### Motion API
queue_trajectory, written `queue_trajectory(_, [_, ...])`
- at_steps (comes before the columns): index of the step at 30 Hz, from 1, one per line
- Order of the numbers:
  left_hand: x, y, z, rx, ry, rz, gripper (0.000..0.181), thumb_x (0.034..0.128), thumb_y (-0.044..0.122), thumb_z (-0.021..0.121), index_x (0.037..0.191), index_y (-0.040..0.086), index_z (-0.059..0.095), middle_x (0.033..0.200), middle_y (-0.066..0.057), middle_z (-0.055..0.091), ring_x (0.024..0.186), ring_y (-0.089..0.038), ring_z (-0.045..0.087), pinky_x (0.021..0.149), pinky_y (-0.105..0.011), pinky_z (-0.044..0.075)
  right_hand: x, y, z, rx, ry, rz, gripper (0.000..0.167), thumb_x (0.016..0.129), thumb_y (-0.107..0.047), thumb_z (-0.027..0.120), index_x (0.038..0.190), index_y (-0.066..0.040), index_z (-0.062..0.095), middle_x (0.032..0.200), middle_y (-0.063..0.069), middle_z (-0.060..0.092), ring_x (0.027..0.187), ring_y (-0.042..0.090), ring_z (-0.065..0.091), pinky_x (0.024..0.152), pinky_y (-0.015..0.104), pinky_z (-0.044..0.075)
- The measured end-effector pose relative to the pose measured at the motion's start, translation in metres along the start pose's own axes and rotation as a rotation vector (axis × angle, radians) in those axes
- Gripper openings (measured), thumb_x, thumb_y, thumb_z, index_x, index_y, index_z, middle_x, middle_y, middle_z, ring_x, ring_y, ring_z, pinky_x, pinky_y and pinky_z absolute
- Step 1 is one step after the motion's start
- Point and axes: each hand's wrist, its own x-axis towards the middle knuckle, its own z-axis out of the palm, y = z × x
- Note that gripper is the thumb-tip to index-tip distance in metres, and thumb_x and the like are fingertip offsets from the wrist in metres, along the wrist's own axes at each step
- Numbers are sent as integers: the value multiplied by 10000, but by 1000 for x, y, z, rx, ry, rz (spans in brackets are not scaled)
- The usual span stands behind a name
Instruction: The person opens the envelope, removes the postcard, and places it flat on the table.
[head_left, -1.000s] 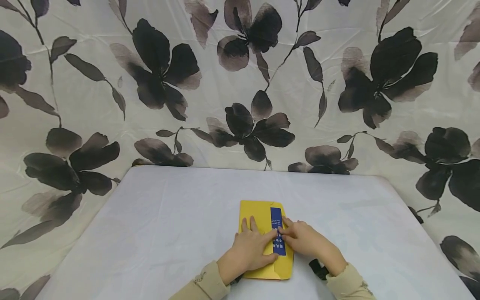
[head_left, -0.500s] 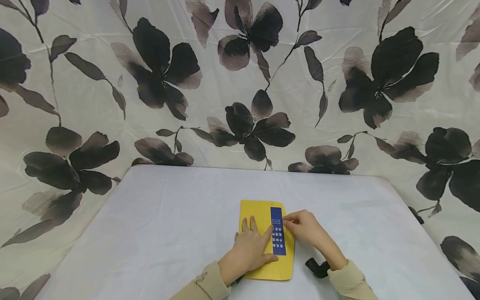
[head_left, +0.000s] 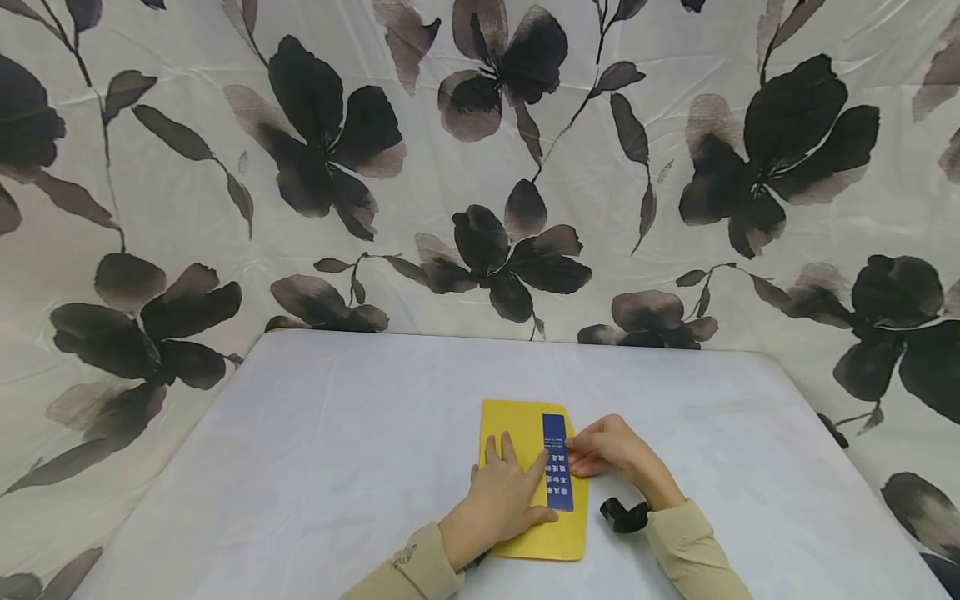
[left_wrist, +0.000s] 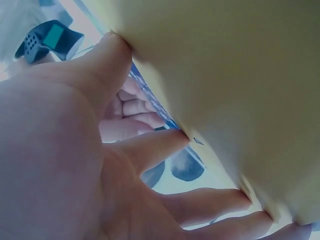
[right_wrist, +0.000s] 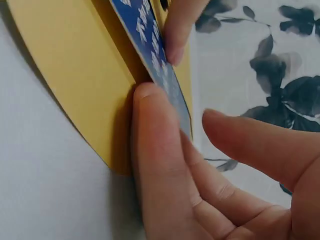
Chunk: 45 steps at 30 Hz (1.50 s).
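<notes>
A flat yellow paper piece (head_left: 513, 415), envelope-like, lies on the table in the head view. Along its right side runs a dark blue strip (head_left: 557, 479) with white printed characters. My left hand (head_left: 495, 492) rests spread on the yellow paper, fingers straight; the index tip reaches the strip's left edge. At the strip's right edge are the bent fingers of my right hand (head_left: 618, 446). In the right wrist view one fingertip (right_wrist: 150, 102) touches the strip's edge (right_wrist: 155, 60), which stands off the yellow surface. Another fingertip (right_wrist: 215, 122) is apart from it. Whether the strip is pinched is unclear.
A white cloth covers the table (head_left: 360, 433). Behind it hangs a pale cloth (head_left: 420, 167) with dark flowers. A small black device (head_left: 624, 517) sits below my right wrist, above the sleeve cuff.
My right hand has gone from pressing over the strip to its right edge, farther up, with fingers bent. The left index finger has drawn back from the strip's middle to its left edge.
</notes>
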Motion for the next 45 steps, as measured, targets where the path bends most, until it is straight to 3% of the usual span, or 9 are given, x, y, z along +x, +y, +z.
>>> queue_trajectory(8, [0,2,-1,-6,2,-2,829,845,747,540,1531,303,399,1476,-331,387,1323,-529,406,842,-555,541,0,7,6,-132,57,-13,122,897,-24,688,908,89,733,646,99,679,507,128,646,511,234,541])
queue_trajectory(24, [-1,-3,-2,79,-5,6,901,821,819,469,1535,275,396,1463,-302,428,1315,-483,448,761,-386,587,4,17,2,-91,13,-59,142,908,-36,677,928,101,708,666,79,676,524,115,643,531,248,554])
queue_trajectory(45, [1,-1,1,73,8,-5,901,810,824,477,1525,279,415,1465,-301,426,1320,-487,440,751,-415,589,2,22,-23,-124,23,-60,110,889,-3,658,911,94,703,664,74,665,532,118,640,536,258,556])
